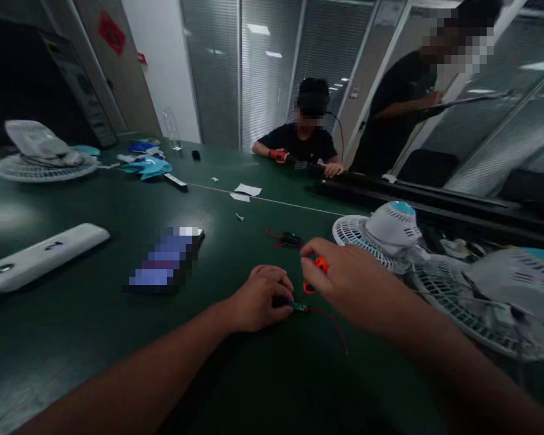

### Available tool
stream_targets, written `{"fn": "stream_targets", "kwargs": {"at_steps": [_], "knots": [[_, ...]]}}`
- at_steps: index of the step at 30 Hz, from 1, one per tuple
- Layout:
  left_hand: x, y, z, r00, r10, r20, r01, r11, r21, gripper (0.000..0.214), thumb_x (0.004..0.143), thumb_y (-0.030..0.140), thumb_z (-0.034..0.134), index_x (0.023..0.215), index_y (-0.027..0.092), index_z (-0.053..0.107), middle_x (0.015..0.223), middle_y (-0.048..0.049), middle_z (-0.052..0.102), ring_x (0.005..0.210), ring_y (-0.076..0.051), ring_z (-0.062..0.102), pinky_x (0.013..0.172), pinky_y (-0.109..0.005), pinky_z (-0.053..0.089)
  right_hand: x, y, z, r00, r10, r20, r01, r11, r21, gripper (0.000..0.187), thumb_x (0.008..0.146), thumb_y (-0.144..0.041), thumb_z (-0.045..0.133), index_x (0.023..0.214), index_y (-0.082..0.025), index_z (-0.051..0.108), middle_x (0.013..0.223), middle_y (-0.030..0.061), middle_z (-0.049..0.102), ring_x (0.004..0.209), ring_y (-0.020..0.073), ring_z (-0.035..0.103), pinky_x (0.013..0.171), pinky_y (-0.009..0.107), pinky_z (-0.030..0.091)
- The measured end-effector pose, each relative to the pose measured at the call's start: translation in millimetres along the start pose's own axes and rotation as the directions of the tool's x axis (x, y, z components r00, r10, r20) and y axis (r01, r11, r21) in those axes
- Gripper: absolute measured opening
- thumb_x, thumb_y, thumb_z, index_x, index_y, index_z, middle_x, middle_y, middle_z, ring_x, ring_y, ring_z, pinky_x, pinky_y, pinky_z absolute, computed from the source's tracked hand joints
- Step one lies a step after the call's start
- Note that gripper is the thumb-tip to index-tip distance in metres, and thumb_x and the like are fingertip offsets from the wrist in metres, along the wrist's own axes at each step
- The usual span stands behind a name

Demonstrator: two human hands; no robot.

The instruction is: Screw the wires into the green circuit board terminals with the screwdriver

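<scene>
My left hand (267,299) is closed, thumb and fingers pinching one end of a small green circuit board (300,307) just above the green table. A thin red wire (333,320) runs from the board's other end and curves down to the right. In my right hand (344,278) is a small tool with orange-red parts (321,264); the fingers wrap it and hide most of its shape, so its kind is unclear. Beyond the right fingertips lies a dark bundle of small parts (292,240) with red wires.
White fan parts with grilles (392,229) stand at the right, another fan part (45,172) at the far left. A phone (165,260) and a white numbered device (45,257) lie left. Paper scraps (247,190) lie mid-table. Across it, one person (299,136) sits; another (399,103) stands.
</scene>
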State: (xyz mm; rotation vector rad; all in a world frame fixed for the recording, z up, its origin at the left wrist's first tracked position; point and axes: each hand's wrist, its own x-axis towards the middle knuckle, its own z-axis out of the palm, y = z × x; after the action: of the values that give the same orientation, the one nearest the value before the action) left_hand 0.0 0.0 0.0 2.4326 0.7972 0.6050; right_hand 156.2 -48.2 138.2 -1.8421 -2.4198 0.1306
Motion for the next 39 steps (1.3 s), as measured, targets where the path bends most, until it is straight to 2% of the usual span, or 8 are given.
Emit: {"fn": "stream_targets", "kwargs": {"at_steps": [23,35,39], "knots": [[-1.5,-2.9,-2.4,1.0,-0.013,0.013,0.014,1.0,-0.007,0.013,0.074,0.025,0.072,0.087,0.022,0.073,0.108,-0.0046,0.067,0.112,-0.026,0.054,0.103,-0.049,0.031,-0.3,6.9,3.1,0.999,-0.043,0.01,0.043,0.999,0.014,0.036,0.091,-0.03,0.04,0.111,-0.012,0.063,0.088,0.0121,0.073,0.074,0.0262,0.065,0.063,0.036,0.039],[-0.6,-0.7,-3.5,1.0,-0.022,0.018,0.022,1.0,-0.006,0.012,0.075,0.024,0.071,0.086,0.023,0.073,0.107,-0.0039,0.067,0.112,-0.026,0.054,0.103,-0.048,0.031,-0.5,4.9,-0.7,0.99,-0.124,0.071,0.127,0.991,-0.047,0.034,0.084,-0.02,0.042,0.109,-0.012,0.064,0.114,0.0175,0.069,0.09,0.0312,0.064,0.073,0.039,0.041],[-0.3,-1.2,-4.4,0.999,-0.029,0.028,0.029,1.0,-0.003,0.013,0.075,0.025,0.07,0.088,0.023,0.073,0.108,-0.0039,0.067,0.113,-0.026,0.054,0.103,-0.049,0.031,-1.2,4.7,-2.7,0.988,-0.129,0.084,0.133,0.99,-0.041,0.032,0.083,-0.019,0.041,0.105,-0.012,0.065,0.114,0.0175,0.069,0.092,0.0321,0.064,0.074,0.04,0.041]]}}
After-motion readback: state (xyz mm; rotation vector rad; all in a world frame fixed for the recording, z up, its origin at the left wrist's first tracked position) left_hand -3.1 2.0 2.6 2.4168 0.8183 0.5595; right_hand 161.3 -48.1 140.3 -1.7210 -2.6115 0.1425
